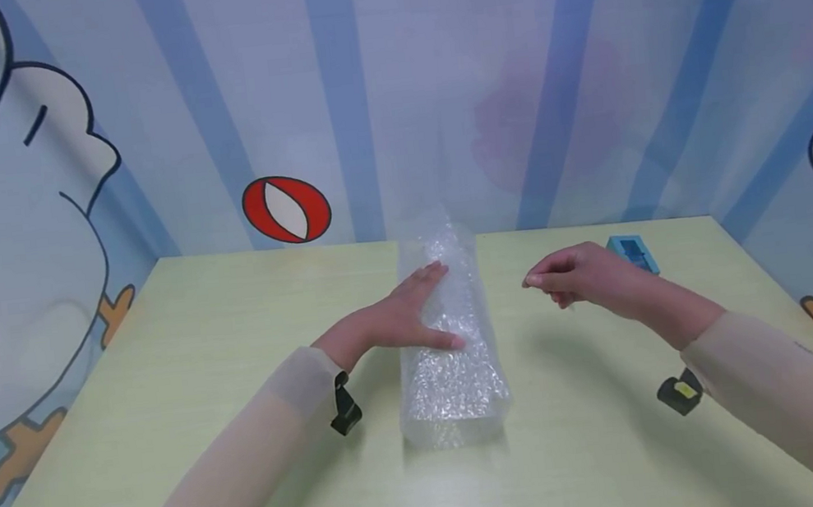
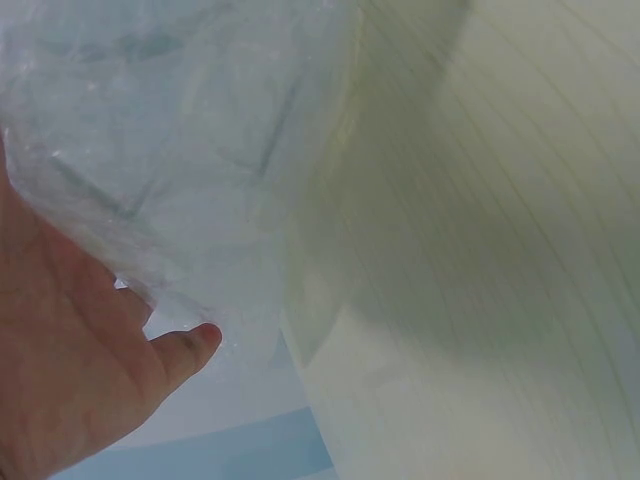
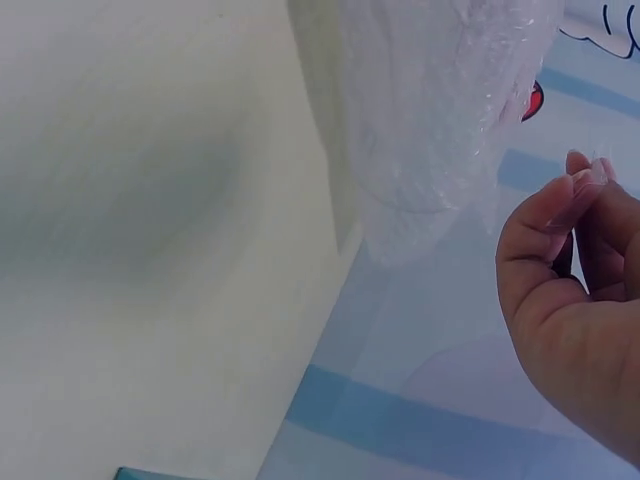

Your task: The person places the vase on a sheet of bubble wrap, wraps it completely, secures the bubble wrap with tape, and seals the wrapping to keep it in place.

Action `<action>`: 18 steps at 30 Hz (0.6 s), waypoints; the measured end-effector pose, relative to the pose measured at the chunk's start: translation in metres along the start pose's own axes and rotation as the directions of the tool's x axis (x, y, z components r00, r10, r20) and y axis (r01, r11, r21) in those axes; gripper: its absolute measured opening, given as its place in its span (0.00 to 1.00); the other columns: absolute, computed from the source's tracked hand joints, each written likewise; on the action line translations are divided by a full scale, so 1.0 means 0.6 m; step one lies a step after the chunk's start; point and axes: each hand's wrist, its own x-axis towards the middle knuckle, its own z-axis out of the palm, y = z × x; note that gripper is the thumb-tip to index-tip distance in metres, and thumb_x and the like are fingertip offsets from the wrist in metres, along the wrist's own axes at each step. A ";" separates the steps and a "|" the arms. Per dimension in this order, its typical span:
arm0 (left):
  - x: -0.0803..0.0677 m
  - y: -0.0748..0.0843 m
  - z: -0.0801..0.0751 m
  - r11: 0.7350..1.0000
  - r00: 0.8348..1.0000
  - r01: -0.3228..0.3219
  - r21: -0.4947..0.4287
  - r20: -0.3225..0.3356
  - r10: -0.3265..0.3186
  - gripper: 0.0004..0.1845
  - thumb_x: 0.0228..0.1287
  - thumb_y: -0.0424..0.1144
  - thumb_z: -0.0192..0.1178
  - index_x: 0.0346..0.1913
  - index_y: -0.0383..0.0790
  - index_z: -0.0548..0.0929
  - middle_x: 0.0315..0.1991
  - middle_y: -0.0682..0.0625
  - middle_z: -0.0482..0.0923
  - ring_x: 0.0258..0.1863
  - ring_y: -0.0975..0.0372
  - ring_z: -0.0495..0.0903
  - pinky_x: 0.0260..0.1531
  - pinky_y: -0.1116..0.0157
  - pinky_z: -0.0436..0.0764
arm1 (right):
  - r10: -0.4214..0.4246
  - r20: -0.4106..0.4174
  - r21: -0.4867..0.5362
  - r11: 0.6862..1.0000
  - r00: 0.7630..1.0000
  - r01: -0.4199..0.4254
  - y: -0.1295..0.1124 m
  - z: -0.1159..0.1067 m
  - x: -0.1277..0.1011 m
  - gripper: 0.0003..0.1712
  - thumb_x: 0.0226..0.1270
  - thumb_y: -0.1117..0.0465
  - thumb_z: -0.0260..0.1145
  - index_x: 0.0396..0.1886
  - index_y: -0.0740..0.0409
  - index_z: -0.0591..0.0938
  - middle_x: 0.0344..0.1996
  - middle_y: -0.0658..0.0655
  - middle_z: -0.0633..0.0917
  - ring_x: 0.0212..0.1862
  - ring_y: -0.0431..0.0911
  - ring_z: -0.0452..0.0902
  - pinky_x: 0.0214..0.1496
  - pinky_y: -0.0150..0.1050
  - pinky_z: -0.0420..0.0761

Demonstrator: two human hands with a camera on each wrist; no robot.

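A long bundle of clear bubble wrap (image 1: 457, 384) lies on the table, its length running away from me; what is inside cannot be made out. My left hand (image 1: 404, 316) rests on its left side, thumb and fingers spread across the wrap. To the right of the bundle, my right hand (image 1: 591, 277) is held above the table, apart from the wrap. Between its thumb and forefinger it pinches a small strip of clear tape (image 3: 578, 203), seen best in the right wrist view.
Behind my right hand, a small light-blue box-like object (image 1: 633, 253) with a dark middle sits near the table's back right corner. The pale wooden table (image 1: 235, 321) ends against walls (image 1: 403, 80) printed with stripes and cartoon figures.
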 end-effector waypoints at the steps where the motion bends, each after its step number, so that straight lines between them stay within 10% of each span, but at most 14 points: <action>1: 0.000 0.000 0.000 1.000 1.000 0.001 0.000 -0.001 -0.001 0.60 0.63 0.56 0.67 0.84 0.44 0.37 0.86 0.47 0.30 0.86 0.51 0.32 0.84 0.48 0.44 | -0.005 0.004 -0.001 1.000 1.000 0.005 -0.006 0.001 0.005 0.23 0.78 0.51 0.61 0.60 0.64 0.82 0.26 0.46 0.78 0.35 0.45 0.75 0.45 0.38 0.79; 18: 0.004 0.000 0.000 1.000 1.000 0.014 -0.005 0.002 -0.014 0.61 0.63 0.58 0.68 0.84 0.45 0.36 0.86 0.48 0.30 0.86 0.51 0.33 0.84 0.46 0.45 | -0.046 0.050 -0.021 0.999 0.998 0.047 -0.075 0.018 0.069 0.21 0.78 0.54 0.62 0.59 0.64 0.83 0.27 0.48 0.78 0.35 0.44 0.74 0.46 0.37 0.79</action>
